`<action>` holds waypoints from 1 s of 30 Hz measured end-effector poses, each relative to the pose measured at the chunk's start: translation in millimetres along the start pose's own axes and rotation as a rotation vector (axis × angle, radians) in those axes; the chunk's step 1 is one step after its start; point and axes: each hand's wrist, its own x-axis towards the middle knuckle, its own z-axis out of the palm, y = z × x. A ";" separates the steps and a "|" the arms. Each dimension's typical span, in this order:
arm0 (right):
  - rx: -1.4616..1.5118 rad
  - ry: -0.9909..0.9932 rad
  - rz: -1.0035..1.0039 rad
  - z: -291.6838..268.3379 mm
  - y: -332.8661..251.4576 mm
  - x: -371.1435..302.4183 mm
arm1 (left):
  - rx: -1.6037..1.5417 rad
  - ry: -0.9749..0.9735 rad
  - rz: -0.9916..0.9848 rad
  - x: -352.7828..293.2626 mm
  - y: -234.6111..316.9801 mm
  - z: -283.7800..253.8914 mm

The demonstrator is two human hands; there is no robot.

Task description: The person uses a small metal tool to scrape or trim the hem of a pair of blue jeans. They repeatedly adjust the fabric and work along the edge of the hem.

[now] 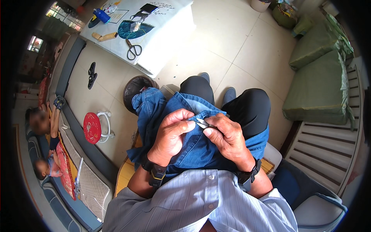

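A blue denim garment point(193, 152) lies spread across my lap, over my black trousers. My left hand point(170, 135) is closed on it, pinching an edge of the cloth between thumb and forefinger. Small pointed metal snips point(202, 123) are held in my right hand point(228, 138), their blades directed left at the pinched edge. The tips sit close beside my left thumb; whether they touch the cloth I cannot tell. My right fingers cover the handle of the snips.
Dark-handled scissors point(133, 50), a wooden-handled tool point(104, 36) and a blue bottle-like object point(101, 15) lie on the covered table point(166, 23). A waste bin point(129, 94) and red stool point(92, 128) stand left. Two people are on the left sofa point(91, 185); green cushions point(317, 92) rest right.
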 end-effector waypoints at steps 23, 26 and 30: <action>0.514 0.189 0.367 0.4 5.7 -10.8 | -0.021 -0.009 -0.003 0.5 0.7 3.4; 0.763 0.304 0.455 -4.0 9.8 -11.3 | -0.035 -0.032 -0.009 1.5 1.8 2.3; 0.856 0.308 0.437 -12.6 17.0 -7.7 | -0.040 -0.025 -0.008 2.6 1.1 3.1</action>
